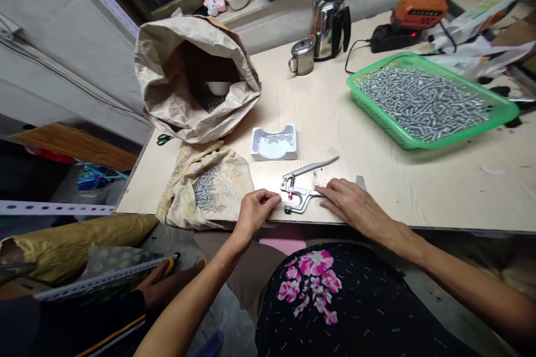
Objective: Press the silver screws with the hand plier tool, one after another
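Snap-fastener pliers [301, 194] lie on the table near its front edge, handles spread, with a spring between them and a red piece at the jaw. My right hand [354, 203] grips the end of the lower handle between thumb and fingers. Just left of the jaw, my left hand [256, 209] is closed in a pinch; what sits at the fingertips is too small to make out. Left of that hand, a patterned cloth [237, 173] bears a pile of small metal pins [208, 189]. Behind the pliers, a white scooped tray [274, 152] contains several more pins.
A large paper sack [157, 83] lies open at the back left. On the right stands a green basket [402, 136] full of metal pins. A metal cup [302, 58], a kettle [329, 22] and an orange battery [419, 11] stand behind. Another person's hand [157, 279] shows lower left.
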`<state>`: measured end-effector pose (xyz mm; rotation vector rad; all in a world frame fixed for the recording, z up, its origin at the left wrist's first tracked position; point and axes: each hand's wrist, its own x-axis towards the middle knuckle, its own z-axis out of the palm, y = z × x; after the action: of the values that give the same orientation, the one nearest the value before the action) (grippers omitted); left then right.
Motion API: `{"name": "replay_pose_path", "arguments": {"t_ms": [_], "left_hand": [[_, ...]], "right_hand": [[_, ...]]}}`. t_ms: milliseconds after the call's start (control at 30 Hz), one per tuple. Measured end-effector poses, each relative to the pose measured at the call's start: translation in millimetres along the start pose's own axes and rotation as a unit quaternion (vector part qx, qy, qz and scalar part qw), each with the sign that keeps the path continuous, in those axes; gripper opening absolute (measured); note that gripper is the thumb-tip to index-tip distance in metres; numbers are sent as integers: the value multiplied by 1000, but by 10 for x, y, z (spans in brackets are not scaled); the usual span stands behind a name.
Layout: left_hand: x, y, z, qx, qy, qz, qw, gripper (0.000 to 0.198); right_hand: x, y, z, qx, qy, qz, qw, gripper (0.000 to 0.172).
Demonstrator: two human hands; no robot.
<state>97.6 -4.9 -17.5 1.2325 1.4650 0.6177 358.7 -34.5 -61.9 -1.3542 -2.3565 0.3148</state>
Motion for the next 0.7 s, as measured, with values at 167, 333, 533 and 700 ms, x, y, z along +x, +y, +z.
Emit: {"name": "replay_pose_path", "arguments": {"t_ms": [167,333,533,700], "left_hand": [[81,-30,119,43,-4,-17,999,33],[61,-15,163,59,-7,-35,998,38],[45,-41,208,81,14,-45,996,39],[67,-69,224,97,16,-57,993,43]], "right_hand": [[43,24,47,-3,8,-25,1000,25],[0,24,37,-5,45,-40,998,27],[-18,28,17,27,50,-34,998,30],[-16,48,32,38,39,-32,998,27]]}}
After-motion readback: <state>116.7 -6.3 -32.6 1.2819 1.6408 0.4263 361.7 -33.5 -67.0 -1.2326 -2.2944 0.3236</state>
